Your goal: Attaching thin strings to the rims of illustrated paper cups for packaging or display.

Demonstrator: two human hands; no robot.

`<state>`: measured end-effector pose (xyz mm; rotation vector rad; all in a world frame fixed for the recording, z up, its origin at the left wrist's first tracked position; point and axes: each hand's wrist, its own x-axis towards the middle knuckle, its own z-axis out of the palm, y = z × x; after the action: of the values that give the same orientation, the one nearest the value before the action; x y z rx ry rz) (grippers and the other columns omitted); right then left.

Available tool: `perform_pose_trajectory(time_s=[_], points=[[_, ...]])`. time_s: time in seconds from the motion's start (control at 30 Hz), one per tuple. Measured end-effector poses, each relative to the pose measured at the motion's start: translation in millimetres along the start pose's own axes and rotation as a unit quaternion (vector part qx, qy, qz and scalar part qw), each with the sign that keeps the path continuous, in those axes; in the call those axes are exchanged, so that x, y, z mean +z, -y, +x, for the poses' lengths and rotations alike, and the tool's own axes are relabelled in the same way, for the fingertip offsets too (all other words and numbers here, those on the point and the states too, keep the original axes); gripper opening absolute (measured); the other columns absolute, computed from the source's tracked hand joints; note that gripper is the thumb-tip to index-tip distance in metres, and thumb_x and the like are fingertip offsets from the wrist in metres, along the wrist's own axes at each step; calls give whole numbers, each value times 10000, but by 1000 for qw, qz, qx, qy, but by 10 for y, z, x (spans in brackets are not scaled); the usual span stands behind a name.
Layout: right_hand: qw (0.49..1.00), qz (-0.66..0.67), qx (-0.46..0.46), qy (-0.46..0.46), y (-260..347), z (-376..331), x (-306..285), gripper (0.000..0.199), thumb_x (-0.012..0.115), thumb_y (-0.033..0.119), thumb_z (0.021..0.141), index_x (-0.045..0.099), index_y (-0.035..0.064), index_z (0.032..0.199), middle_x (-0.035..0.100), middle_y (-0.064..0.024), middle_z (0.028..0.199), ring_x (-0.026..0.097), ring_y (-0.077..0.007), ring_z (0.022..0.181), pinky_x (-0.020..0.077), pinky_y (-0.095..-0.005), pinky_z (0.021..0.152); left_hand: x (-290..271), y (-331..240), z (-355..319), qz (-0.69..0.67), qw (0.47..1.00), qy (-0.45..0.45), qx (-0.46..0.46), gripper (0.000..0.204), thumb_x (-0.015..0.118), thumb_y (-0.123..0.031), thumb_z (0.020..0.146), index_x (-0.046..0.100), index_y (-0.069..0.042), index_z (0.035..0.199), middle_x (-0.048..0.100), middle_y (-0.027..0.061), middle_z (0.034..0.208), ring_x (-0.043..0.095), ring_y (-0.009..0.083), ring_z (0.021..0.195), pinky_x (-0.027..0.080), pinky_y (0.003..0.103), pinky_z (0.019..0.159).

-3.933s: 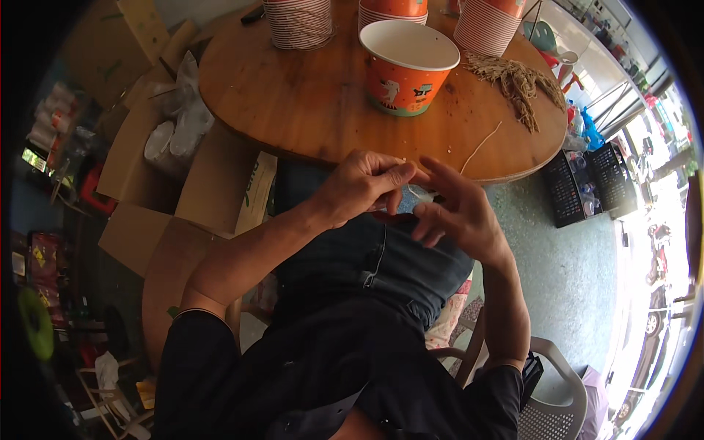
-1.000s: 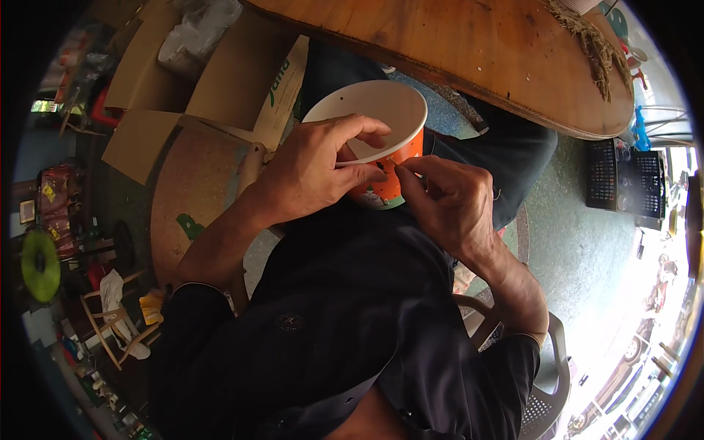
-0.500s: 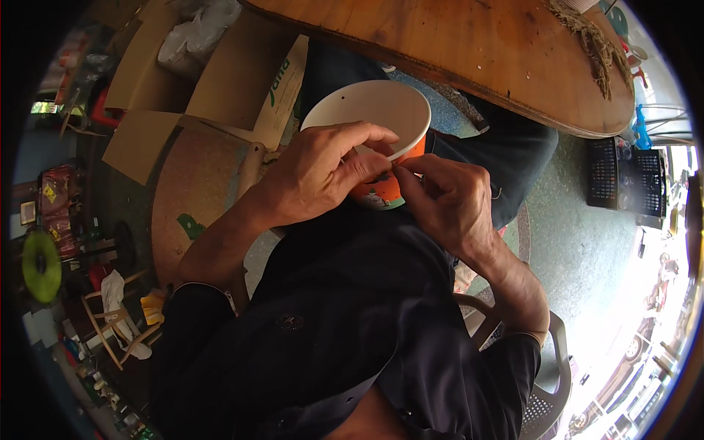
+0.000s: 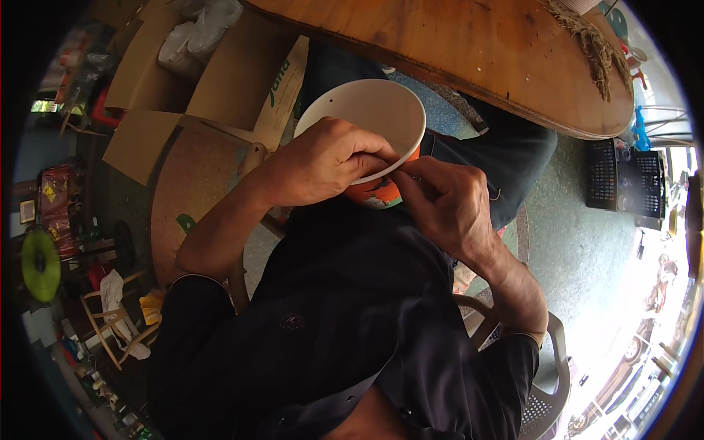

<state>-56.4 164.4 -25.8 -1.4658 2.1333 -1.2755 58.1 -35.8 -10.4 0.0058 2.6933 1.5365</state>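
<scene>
A paper bucket (image 4: 352, 99), white inside and orange with a printed pattern outside, sits tilted on my lap with its mouth up. A small dark hole shows near its far left rim. My left hand (image 4: 323, 163) reaches over the near rim, its fingertips and thumb pressed together just inside the wall. On the outer side of the same rim, my right hand (image 4: 449, 202) holds thumb and forefinger in a pinch against the bucket. Whatever either pinch holds is too small or too hidden to make out.
Beyond my lap stands a wooden table (image 4: 440, 37) with frayed twine (image 4: 598, 59) at its right end. Open cardboard boxes (image 4: 227, 81) are at the left, one with clear plastic bags (image 4: 202, 33). A dark crate (image 4: 627, 176) stands on the floor at right.
My left thumb and fingers have moved from outside the near rim to inside the bucket. The bucket has turned and shifted slightly left. My right hand keeps its pinch.
</scene>
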Motion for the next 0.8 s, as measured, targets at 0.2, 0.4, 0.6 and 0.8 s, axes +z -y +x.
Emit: perform_pose_trajectory(time_s=[0.2,0.4,0.6,0.8], points=[[1000,16,14,7,0,4,-2,106,781,107,911,776,14,962,706,-154,699,693,-273,566,501,-355,524,42,6,3,38,999,-28,4,89,672,-53,1001,728,11,1024,747,120,877,717,218,817,548,348,741],[999,5,48,2,53,83,-174,177,745,68,946,713,16,1112,705,-139,733,674,-226,568,476,-328,512,21,15,-30,68,996,-51,0,62,644,-24,993,695,8,986,737,118,868,717,216,797,545,340,727],[996,35,-76,-7,-147,67,-58,178,693,50,988,681,-2,1158,697,-148,768,663,-205,595,491,-314,552,-49,-24,-5,-113,989,-87,-45,117,582,-62,1061,674,6,1037,743,80,898,712,136,824,571,274,720],[983,153,83,63,-95,53,-73,199,736,149,997,757,-11,1113,716,-78,769,628,-93,658,494,-279,597,-102,-69,66,-240,966,-98,2,160,558,-107,1094,676,-6,1057,720,78,957,681,105,777,562,232,602]])
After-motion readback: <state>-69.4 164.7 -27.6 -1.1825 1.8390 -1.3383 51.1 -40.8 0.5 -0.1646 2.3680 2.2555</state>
